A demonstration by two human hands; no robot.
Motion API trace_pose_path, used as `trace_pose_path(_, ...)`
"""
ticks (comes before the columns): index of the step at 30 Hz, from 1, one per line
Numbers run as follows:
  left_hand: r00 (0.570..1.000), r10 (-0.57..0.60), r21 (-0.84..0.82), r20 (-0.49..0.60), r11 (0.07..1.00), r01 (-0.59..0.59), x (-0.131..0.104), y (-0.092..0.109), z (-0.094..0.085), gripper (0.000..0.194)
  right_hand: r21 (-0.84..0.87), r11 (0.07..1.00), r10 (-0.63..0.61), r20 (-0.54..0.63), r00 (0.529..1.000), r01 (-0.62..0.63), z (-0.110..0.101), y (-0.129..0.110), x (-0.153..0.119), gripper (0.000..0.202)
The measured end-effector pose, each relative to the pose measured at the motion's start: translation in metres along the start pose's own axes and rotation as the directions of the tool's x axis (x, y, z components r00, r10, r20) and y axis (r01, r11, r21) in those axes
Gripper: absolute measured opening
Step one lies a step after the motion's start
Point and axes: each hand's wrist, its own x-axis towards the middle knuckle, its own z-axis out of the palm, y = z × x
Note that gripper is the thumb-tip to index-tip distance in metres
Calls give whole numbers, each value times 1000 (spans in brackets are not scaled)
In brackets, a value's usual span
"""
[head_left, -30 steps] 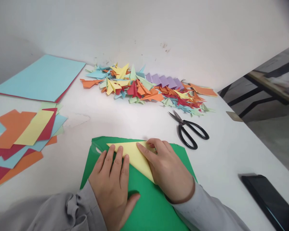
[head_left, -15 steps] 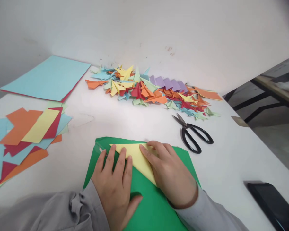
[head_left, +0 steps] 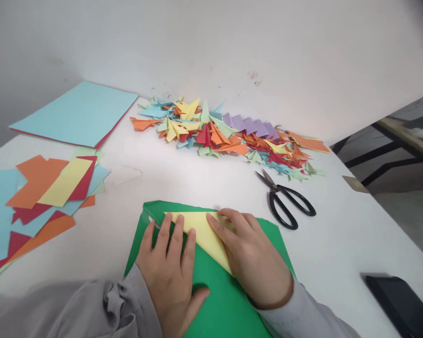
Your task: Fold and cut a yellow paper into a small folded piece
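A folded yellow paper with a slanting lower edge lies on a green sheet. My left hand rests palm down with its fingers spread, fingertips pressing on the paper's left part and thumb out over the green sheet. On the right part of the same paper lies my right hand, its index fingertip near the top edge. Its other fingers are bent, and their tips are partly hidden, as is the paper beneath that hand.
Black-handled scissors lie open beyond my right hand. Folded paper pieces are heaped along the wall. Coloured paper strips and large blue sheets are at left, a black phone at right.
The whole view has shifted slightly, so the table things appear a little further right. Both hands keep their places on the yellow paper.
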Motion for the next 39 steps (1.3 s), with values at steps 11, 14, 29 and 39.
trace_pose_path(11, 999, 24, -3, 31, 1000, -24, 4, -4, -6, 58, -4, 1000, 0, 11, 1000, 0, 1, 1, -1, 29)
trace_pose_path(14, 999, 23, -2, 45, 1000, -23, 4, -5, -7, 57, -1, 1000, -6, 3, 1000, 6, 1, 1, -1, 29)
trace_pose_path(29, 999, -28, 14, 47, 1000, 28, 1, -4, -7, 60, -9, 1000, -6, 5, 1000, 6, 1, 0, 0, 30)
trace_pose_path(39, 999, 0, 17, 32, 1000, 0, 1, -1, -5, 62, -15, 1000, -15, 5, 1000, 15, 2, 0, -1, 30)
